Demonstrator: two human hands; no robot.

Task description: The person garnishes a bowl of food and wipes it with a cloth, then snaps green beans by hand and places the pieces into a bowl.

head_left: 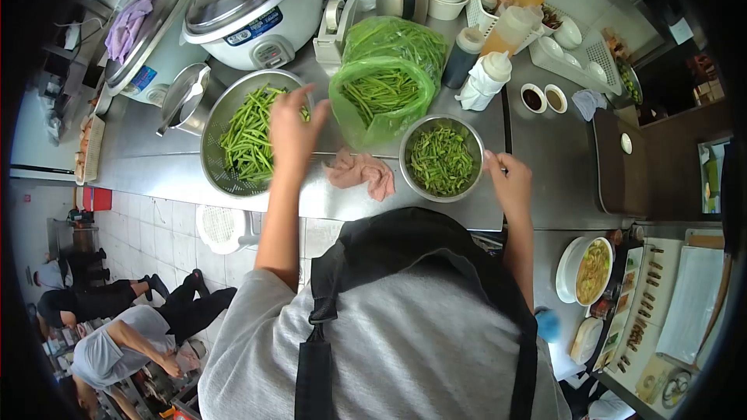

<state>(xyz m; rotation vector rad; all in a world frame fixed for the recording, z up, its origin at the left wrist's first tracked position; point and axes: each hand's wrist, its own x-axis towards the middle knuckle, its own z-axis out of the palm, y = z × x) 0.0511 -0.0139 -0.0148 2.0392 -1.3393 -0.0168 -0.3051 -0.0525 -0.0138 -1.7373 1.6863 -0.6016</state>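
Beans (247, 136), long and green, lie in a perforated steel colander (212, 136) at the left of the metal surface (156, 167). Left hand (296, 128) is over the colander's right side, fingers apart, slightly blurred; no bean can be made out in it. Right hand (511, 180) is at the right rim of a steel bowl (477, 140), fingers partly curled; whether it grips the rim or a small piece cannot be told. Bowl contents (441, 159) are green pieces, seemingly shorter and darker than those in the colander.

Judgement on method: the step in hand appears to be handling beans by hand. Small amounts, lifted clear of the colander rim, would limit spillage; each bean merits a check for blemishes, and the bowl is best kept steady, well inside the front edge. The pink cloth (362, 174), lying between the vessels, should be kept out of both.

Behind stands an open green plastic bag (389, 39) containing further beans. Farther off, a large rice cooker (272, 4) carries a dark blue label (254, 25) with pale print; a second cooker (159, 39) bears a blue label (143, 78). Neither can be read, and no brand is confirmed.
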